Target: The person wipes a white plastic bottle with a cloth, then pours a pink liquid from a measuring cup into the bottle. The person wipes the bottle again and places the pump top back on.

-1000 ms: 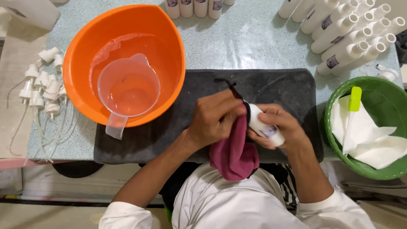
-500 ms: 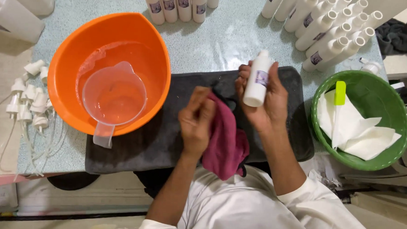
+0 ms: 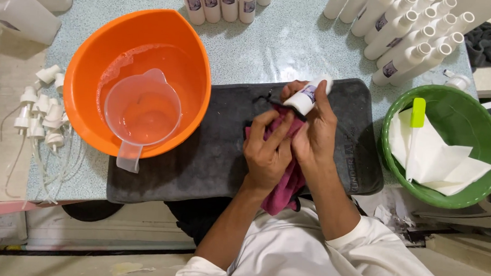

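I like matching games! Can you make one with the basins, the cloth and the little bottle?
Things:
1. orange basin
2. green basin
3. maroon cloth
4. small white bottle

Places:
A. held in the right hand
B. holds white paper
C. holds a clear jug
D. under the left hand

Pairs: 1-C, 2-B, 3-D, 4-A

Single head view, looking steeply down from above, close over table (image 3: 294,41); no second view.
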